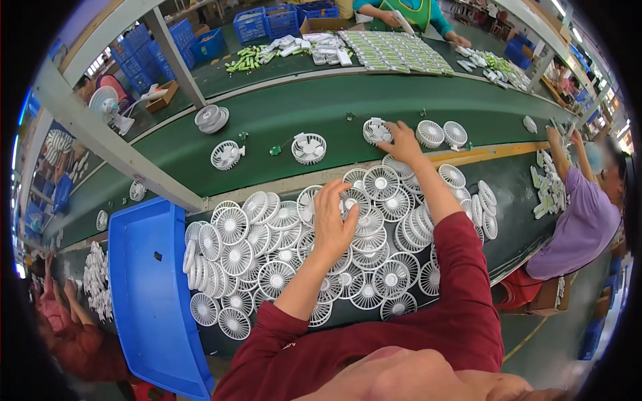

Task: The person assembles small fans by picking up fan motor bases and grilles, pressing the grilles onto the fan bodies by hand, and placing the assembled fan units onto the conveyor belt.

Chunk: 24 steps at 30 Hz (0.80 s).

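Note:
A large heap of round white fan grilles (274,277) lies in front of me. Over its middle is my left hand (332,220), thumb and fingers apart around the near-left side of one grille (358,204); whether they touch it is unclear. My right hand (404,144) reaches onto the green belt (267,127), its thumb and fingers at the right edge of a small white fan head (376,131), which they seem to grip. Another fan head (309,148) with a small green circuit board (275,150) beside it lies further left. Two white round pieces (430,134) rest to the right.
A blue plastic tray (147,281) stands left of the heap. A metal post (120,140) rises beside it. Beyond the belt, a co-worker in a green apron (411,13) handles white and green parts. Another person in purple (578,200) works at right.

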### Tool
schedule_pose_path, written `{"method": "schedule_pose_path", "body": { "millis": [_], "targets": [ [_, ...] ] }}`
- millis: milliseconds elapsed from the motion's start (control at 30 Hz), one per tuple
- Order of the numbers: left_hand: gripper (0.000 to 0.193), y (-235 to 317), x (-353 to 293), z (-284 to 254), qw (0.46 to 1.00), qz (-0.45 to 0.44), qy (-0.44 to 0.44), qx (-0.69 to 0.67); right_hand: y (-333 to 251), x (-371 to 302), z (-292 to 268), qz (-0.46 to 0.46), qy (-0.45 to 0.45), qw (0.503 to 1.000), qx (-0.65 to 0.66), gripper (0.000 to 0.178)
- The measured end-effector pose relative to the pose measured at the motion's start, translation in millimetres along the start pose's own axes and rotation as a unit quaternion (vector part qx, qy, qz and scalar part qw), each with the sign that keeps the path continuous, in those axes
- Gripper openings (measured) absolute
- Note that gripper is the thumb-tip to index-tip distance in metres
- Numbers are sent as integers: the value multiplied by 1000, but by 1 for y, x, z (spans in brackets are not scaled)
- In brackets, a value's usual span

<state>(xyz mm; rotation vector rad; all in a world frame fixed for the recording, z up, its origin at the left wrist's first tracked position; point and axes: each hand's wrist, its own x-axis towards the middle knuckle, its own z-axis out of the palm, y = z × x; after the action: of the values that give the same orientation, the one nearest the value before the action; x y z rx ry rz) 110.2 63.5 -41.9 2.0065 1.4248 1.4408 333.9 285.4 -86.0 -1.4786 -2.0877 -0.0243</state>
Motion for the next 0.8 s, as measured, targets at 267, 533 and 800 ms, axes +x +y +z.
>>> {"method": "schedule_pose_path", "body": {
  "millis": [267,533,800],
  "targets": [
    [42,-3,5,2,991,-67,14,-118,-9,6,-27,65,-22,994,84,48],
    [62,-2,7,-12,708,-359,-8,-608,-119,-50,-80,-2,-235,878,417,42],
    [49,-7,13,-14,625,-288,37,-724,-98,-39,-96,-4,-212,920,329,49]
  ]
}}
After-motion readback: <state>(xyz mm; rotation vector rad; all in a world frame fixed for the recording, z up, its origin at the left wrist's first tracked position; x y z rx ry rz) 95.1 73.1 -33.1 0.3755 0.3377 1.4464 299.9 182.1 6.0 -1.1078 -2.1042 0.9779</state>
